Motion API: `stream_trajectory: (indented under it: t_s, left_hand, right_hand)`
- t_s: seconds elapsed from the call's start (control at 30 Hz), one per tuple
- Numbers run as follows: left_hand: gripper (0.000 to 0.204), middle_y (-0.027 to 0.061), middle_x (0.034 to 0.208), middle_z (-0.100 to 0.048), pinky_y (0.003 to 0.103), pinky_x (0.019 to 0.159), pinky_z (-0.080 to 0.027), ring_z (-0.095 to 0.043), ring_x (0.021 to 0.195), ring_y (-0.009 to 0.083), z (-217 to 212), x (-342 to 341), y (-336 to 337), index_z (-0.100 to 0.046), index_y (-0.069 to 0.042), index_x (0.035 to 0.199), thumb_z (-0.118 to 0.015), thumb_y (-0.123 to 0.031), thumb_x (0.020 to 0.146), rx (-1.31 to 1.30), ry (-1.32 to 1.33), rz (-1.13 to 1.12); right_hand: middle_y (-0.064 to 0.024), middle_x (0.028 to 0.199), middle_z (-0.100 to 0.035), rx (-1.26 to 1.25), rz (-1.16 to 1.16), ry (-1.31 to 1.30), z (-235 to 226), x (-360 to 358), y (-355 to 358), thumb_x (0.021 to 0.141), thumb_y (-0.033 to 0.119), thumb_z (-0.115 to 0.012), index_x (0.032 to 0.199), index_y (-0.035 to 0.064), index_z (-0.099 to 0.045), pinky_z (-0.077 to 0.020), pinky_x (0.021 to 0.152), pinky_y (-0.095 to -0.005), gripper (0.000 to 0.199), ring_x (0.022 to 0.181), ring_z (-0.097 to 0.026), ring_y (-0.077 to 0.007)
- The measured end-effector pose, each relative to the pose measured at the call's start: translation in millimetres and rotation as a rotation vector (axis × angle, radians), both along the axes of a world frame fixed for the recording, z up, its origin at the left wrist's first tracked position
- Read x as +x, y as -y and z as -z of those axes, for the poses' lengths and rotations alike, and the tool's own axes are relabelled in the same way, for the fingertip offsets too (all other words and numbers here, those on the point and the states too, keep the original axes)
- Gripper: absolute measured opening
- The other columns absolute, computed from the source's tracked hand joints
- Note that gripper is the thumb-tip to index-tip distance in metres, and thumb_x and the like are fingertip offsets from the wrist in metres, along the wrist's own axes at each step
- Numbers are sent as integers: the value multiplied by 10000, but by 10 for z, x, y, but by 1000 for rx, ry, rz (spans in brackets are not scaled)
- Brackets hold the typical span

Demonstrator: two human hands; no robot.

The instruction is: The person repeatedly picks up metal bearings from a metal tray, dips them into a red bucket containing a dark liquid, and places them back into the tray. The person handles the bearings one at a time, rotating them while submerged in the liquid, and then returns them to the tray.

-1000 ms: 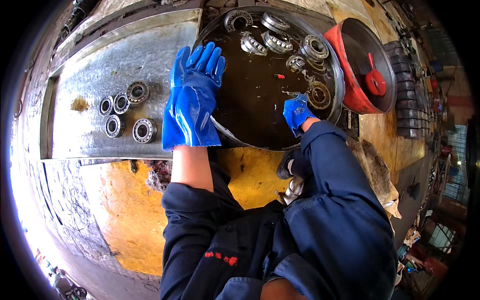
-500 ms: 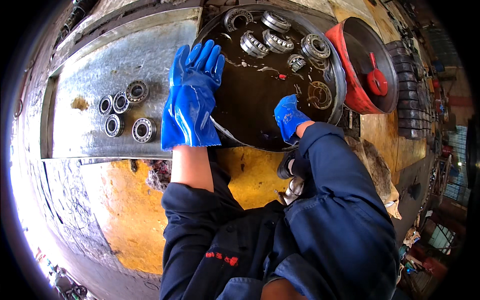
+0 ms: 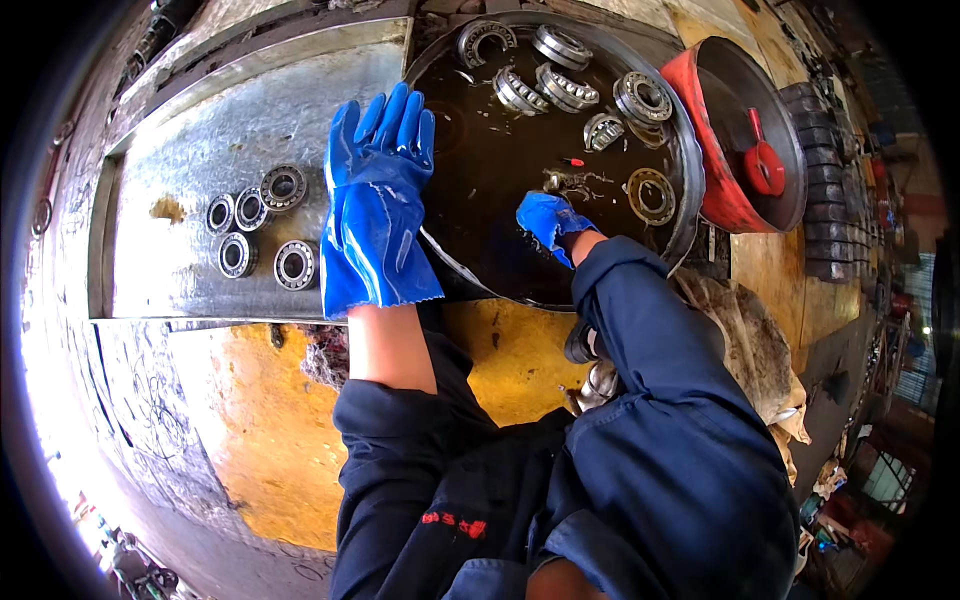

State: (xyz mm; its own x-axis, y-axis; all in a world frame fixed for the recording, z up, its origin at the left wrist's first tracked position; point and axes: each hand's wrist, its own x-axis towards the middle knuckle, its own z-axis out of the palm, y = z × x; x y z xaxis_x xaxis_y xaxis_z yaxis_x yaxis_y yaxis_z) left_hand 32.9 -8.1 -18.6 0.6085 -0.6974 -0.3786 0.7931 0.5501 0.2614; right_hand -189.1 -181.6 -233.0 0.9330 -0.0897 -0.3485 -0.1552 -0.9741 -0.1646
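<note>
My left hand (image 3: 378, 200), in a long shiny blue rubber glove, is held palm up with its fingers stretched out and nothing in it. It hovers where the metal tray (image 3: 340, 75) meets the round basin (image 3: 692, 165) of dark liquid. My right hand (image 3: 550, 222), in a blue glove too, reaches into the basin near its front side; its fingers are sunk in the liquid and hidden. Just beyond it, a thin ragged clump (image 3: 578, 182) shows at the surface. A brass-coloured ring (image 3: 651, 196) lies to its right, and a small roller bearing (image 3: 602, 132) farther back.
Several large roller bearings (image 3: 566, 88) stand in the back of the basin. Several smaller bearings (image 3: 295, 265) lie on the tray at left. A red drum (image 3: 683, 140) at right holds a red round-headed tool (image 3: 764, 168). Dark stacked rings (image 3: 828, 180) stand beyond.
My right hand has moved left and a little up within the liquid, and the ragged clump beyond it shows more. My left hand stays stretched out, shifted slightly. The whole view has shifted a little.
</note>
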Motion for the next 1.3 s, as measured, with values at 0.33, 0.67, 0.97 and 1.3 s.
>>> stream_trajectory:
  t_s: [0.33,0.67,0.97,1.3]
  left_hand:
    - [615,194,1441,-505,510,996,-532,-553,1269,381,-1,-3,-14,-367,-31,1465,-553,-374,989,-11,1,9]
    - [622,190,1429,-519,506,982,-541,-564,1258,370,-11,67,-46,-381,-38,1458,-584,-366,970,40,-10,-2]
    - [545,183,1404,-548,503,926,-569,-587,1227,369,-137,-57,19,-418,-54,1433,-494,-397,1017,54,-53,30]
    - [579,204,1408,-530,504,984,-540,-579,1224,384,-19,-21,-22,-402,-35,1423,-569,-379,988,-92,-22,25]
  right_hand:
    - [-50,785,-711,-314,-7,284,-598,437,-468,796,175,-630,782,138,-734,-497,654,-431,111,745,-679,-267]
    - [-90,783,-690,-256,41,143,-336,487,-426,771,167,-626,782,106,-731,-474,691,-455,122,764,-656,-309]
    - [-172,839,-691,-127,-65,57,-303,804,-345,760,193,-646,843,56,-738,-493,698,-469,185,774,-658,-360]
    - [-278,953,-677,530,392,-160,-739,230,-304,737,313,-694,958,-16,-715,-524,783,-478,396,880,-663,-429]
